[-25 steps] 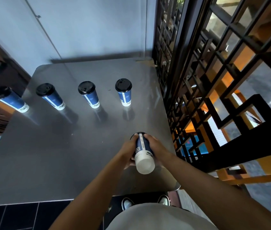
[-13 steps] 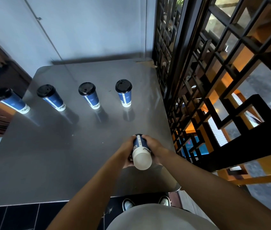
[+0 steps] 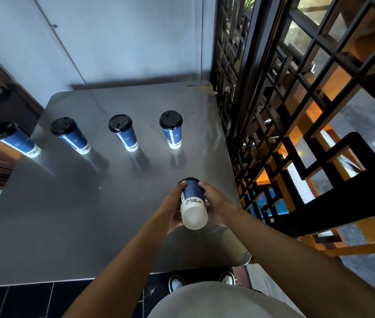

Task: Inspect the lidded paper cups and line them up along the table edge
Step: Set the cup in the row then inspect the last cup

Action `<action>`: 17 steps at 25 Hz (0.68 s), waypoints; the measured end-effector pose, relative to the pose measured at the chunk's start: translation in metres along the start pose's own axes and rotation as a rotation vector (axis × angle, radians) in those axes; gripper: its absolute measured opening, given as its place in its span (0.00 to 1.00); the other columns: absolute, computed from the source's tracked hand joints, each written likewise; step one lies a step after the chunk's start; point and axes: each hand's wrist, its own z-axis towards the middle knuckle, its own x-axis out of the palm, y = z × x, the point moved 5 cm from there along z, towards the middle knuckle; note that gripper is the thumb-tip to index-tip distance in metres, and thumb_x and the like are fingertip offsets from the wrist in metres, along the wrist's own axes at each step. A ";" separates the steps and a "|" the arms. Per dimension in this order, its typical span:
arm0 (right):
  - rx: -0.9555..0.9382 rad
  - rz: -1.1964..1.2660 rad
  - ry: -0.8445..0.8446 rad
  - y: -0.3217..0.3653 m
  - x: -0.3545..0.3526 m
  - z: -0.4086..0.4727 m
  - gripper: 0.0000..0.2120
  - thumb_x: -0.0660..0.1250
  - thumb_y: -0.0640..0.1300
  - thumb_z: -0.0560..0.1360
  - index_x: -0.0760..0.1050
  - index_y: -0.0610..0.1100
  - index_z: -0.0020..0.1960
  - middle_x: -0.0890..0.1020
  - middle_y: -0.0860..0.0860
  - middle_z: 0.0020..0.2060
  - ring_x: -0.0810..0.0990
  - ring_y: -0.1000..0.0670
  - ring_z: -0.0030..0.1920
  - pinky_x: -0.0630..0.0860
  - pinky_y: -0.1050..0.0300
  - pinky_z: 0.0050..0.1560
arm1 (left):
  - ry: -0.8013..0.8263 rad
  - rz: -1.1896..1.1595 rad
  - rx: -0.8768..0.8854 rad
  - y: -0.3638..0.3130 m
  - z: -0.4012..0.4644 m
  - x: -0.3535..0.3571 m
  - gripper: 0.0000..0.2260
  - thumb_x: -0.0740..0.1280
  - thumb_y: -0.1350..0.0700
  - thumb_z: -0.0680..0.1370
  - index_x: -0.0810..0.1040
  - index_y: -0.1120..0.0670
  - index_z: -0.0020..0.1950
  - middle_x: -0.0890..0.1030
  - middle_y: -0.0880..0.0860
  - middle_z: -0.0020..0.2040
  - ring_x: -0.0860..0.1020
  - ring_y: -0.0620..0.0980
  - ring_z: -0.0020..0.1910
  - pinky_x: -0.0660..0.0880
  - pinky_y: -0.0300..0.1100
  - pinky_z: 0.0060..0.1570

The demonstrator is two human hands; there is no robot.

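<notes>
Head view: both hands grip one blue paper cup (image 3: 193,203) above the steel table (image 3: 67,214), near its right edge. The left hand (image 3: 173,211) wraps the cup's left side and the right hand (image 3: 216,204) its right side, with fingers curled round the wall. The cup is tipped, its white base facing the camera and its lid away. Farther across the table, four lidded cups (image 3: 122,132) stand upright in a row.
</notes>
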 end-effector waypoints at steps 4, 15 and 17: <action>0.017 0.073 0.026 0.003 -0.001 -0.001 0.22 0.64 0.52 0.80 0.72 0.41 0.69 0.78 0.40 0.58 0.79 0.40 0.52 0.78 0.43 0.57 | 0.059 -0.145 0.000 -0.001 0.005 0.003 0.30 0.68 0.35 0.75 0.79 0.57 0.66 0.86 0.58 0.49 0.85 0.56 0.37 0.82 0.48 0.39; -0.267 -0.292 -0.081 0.026 0.001 0.003 0.18 0.63 0.51 0.81 0.73 0.41 0.65 0.79 0.39 0.62 0.82 0.40 0.59 0.78 0.38 0.63 | -0.127 0.308 0.186 -0.029 -0.017 0.007 0.32 0.71 0.34 0.72 0.73 0.55 0.65 0.84 0.61 0.57 0.86 0.61 0.49 0.84 0.59 0.43; -0.223 -0.232 -0.071 0.025 0.001 0.005 0.18 0.61 0.52 0.82 0.72 0.43 0.66 0.79 0.39 0.62 0.82 0.41 0.57 0.78 0.38 0.62 | -0.050 0.152 0.164 -0.028 -0.016 0.011 0.27 0.70 0.43 0.78 0.72 0.60 0.69 0.82 0.65 0.60 0.84 0.66 0.52 0.81 0.65 0.55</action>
